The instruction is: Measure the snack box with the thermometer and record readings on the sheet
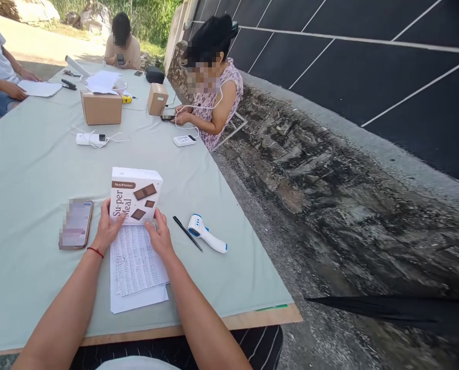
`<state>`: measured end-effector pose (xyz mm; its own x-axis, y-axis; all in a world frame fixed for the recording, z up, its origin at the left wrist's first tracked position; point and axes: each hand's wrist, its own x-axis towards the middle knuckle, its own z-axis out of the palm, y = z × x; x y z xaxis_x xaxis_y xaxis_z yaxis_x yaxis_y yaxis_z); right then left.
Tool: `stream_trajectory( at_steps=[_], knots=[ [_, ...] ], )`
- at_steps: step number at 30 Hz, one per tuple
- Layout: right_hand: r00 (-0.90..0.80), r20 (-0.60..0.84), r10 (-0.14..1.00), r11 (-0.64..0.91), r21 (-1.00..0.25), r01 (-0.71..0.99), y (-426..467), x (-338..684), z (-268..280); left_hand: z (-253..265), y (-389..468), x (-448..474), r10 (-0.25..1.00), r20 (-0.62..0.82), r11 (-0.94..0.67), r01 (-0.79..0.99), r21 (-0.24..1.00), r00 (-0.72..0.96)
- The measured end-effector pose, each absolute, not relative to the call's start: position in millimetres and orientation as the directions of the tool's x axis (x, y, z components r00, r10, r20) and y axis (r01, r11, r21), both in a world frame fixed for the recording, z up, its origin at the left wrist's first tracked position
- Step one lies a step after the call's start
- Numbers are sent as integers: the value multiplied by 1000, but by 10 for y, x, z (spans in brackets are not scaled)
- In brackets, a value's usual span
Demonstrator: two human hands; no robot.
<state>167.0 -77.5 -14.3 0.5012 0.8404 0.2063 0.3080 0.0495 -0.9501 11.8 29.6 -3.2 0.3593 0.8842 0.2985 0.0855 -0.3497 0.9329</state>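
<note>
Between my two hands stands a white box [136, 195] printed with brown bars and the words "Su-per Meal". My left hand [108, 226] grips its left side, thumb on the front face. On the lower right corner, my right hand [160, 234] closes around the edge, thumb in front. Printed sheets of paper [139, 267] lie under and in front of the box. Left of my left hand is a smartphone [77, 224] with its screen lit. A black pen [187, 234] and a white and blue infrared thermometer [208, 234] rest to the right.
Farther along the cloth-covered table [40, 180] are a cardboard box [102, 108], a smaller carton [157, 99], a white device with cables [91, 139] and a white power bank [184, 140]. Three other people sit around the far part. The table's right edge drops to rough ground.
</note>
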Motion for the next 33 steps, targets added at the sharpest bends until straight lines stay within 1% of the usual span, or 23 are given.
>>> stream_trajectory(
  at_steps=[4, 6, 7, 9, 11, 12, 13, 14, 15, 17, 19, 21, 22, 23, 24, 25, 26, 27, 28, 29, 30, 31, 33],
  knots=[
    [464, 227, 856, 65, -938, 339, -866, 1709, -39, 1, 281, 141, 881, 312, -343, 24, 939, 357],
    [458, 265, 849, 64, -911, 407, -976, 1898, -17, -11, 279, 146, 894, 289, -325, 52, 944, 342],
    [491, 299, 818, 47, -886, 461, -1059, 2042, -30, -24, 277, 149, 902, 276, -318, 76, 945, 333],
    [604, 369, 706, -65, -816, 574, -1273, 2411, -121, -56, 267, 156, 913, 257, -306, 115, 945, 316],
    [694, 383, 610, -285, -711, 643, -1512, 2827, -292, -90, 251, 167, 921, 241, -293, 137, 946, 305],
    [711, 364, 602, -399, -634, 662, -1623, 3025, -394, -104, 242, 172, 926, 231, -284, 146, 947, 300],
    [707, 320, 631, -481, -554, 679, -1720, 3200, -495, -115, 234, 177, 931, 220, -273, 156, 949, 292],
    [689, 261, 677, -524, -486, 699, -1799, 3343, -586, -123, 227, 181, 936, 210, -263, 164, 951, 284],
    [659, 207, 723, -533, -438, 724, -1858, 3449, -658, -127, 222, 182, 938, 204, -257, 170, 951, 279],
    [604, 147, 783, -514, -394, 762, -1912, 3550, -715, -128, 217, 178, 938, 202, -258, 177, 950, 281],
    [599, 77, 797, -524, -405, 749, -1889, 3527, -638, -124, 218, 168, 934, 212, -273, 190, 943, 289],
    [662, 2, 750, -587, -461, 666, -1807, 3407, -449, -121, 222, 156, 930, 221, -288, 213, 934, 293],
    [715, -12, 699, -618, -512, 596, -1751, 3309, -332, -121, 224, 150, 930, 220, -290, 224, 930, 293],
    [762, -3, 648, -612, -596, 519, -1689, 3181, -212, -122, 226, 145, 931, 216, -290, 234, 928, 295],
    [793, -2, 610, -553, -718, 424, -1626, 3022, -97, -123, 228, 140, 930, 213, -290, 243, 926, 299],
    [815, -2, 579, -445, -839, 314, -1562, 2832, 6, -124, 229, 136, 930, 209, -289, 251, 924, 302],
    [798, -32, 602, -318, -926, 203, -1499, 2617, 92, -123, 229, 133, 931, 205, -287, 259, 922, 301],
    [754, -77, 652, -198, -977, 72, -1441, 2387, 159, -121, 228, 129, 933, 203, -285, 265, 921, 298],
    [680, -128, 722, -107, -992, -74, -1386, 2156, 209, -116, 225, 125, 934, 201, -282, 266, 922, 294],
    [583, -169, 795, -61, -978, -200, -1337, 1937, 243, -108, 221, 121, 936, 199, -278, 262, 924, 290],
    [489, -197, 850, -57, -956, -287, -1292, 1744, 264, -97, 216, 117, 937, 196, -273, 255, 928, 289],
    [432, -219, 875, -73, -941, -329, -1252, 1584, 274, -84, 210, 115, 937, 195, -270, 245, 931, 289],
    [414, -227, 881, -79, -935, -346, -1185, 1383, 274, -54, 199, 113, 931, 207, -282, 230, 931, 302]
  ],
)
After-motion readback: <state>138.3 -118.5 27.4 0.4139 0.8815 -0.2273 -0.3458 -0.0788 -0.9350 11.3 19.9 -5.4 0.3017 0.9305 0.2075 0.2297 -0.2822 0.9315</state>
